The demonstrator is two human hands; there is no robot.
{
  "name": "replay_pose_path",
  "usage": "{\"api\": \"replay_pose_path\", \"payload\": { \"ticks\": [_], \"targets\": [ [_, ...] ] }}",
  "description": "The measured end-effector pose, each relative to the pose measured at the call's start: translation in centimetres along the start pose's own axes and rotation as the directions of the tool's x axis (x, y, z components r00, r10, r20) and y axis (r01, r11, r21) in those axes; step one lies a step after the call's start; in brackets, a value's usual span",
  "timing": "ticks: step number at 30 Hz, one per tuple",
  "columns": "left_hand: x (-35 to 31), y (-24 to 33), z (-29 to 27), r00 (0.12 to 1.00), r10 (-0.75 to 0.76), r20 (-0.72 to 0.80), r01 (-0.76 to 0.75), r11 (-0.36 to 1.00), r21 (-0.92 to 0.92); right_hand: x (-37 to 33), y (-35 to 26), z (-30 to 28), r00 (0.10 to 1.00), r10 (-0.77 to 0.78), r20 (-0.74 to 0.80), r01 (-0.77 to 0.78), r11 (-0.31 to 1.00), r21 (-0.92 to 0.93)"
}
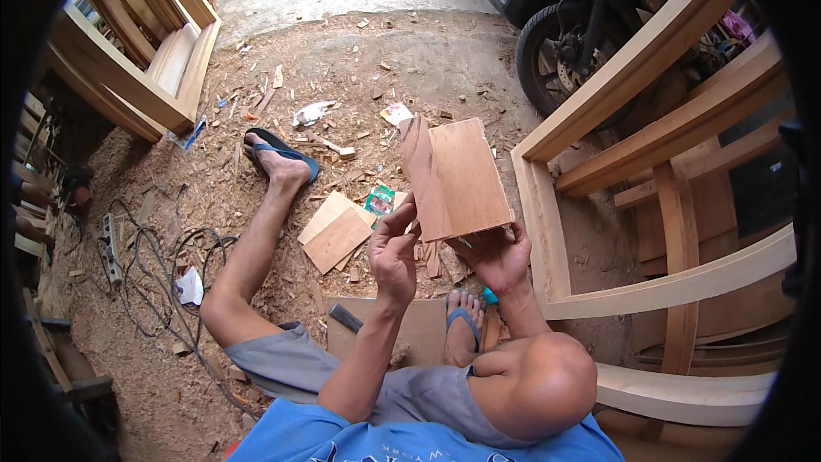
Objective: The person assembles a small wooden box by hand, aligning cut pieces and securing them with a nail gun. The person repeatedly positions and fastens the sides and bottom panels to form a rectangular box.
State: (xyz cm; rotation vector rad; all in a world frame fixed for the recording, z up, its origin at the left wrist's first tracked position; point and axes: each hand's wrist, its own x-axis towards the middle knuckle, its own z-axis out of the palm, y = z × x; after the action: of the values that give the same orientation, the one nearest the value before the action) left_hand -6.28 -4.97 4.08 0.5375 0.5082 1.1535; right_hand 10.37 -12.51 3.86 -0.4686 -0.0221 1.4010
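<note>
A reddish-brown wooden piece (469, 175), made of a squarish panel with a narrower board along its left side, is raised in front of me. My right hand (499, 261) grips its lower edge from beneath, some fingers hidden behind the wood. Beside the lower left edge, my left hand (393, 261) is closed in a pinch with its fingertips close to the narrow board. What lies between those fingertips is too small to make out. Below my hands, a dark grey handle-like bar (345, 317) rests on a flat board (376, 344) on the ground.
Thin wood offcuts (338, 235) and a green packet (380, 199) lie among shavings. Wooden frames (540, 239) stand at right, another frame (192, 77) at far left. A motorbike wheel (556, 56) is at back right. A power strip (111, 248) and black cables (162, 291) lie left.
</note>
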Motion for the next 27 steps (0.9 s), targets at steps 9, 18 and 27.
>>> {"api": "replay_pose_path", "payload": {
  "ticks": [9,18,27],
  "targets": [
    [3.5,0.9,0.6,0.991,-0.136,0.013,0.135,0.990,0.034,0.2,1.4,0.4,0.998,0.050,0.034,-0.053,0.995,0.086],
    [4.4,0.4,-0.4,0.984,-0.136,-0.115,0.135,0.991,-0.013,0.5,3.0,-0.7,0.998,0.050,-0.031,-0.049,0.997,0.057],
    [4.3,1.1,0.1,0.996,-0.052,-0.068,0.057,0.996,0.072,0.8,2.9,-1.7,0.991,0.107,0.083,-0.114,0.989,0.094]
  ]
}}
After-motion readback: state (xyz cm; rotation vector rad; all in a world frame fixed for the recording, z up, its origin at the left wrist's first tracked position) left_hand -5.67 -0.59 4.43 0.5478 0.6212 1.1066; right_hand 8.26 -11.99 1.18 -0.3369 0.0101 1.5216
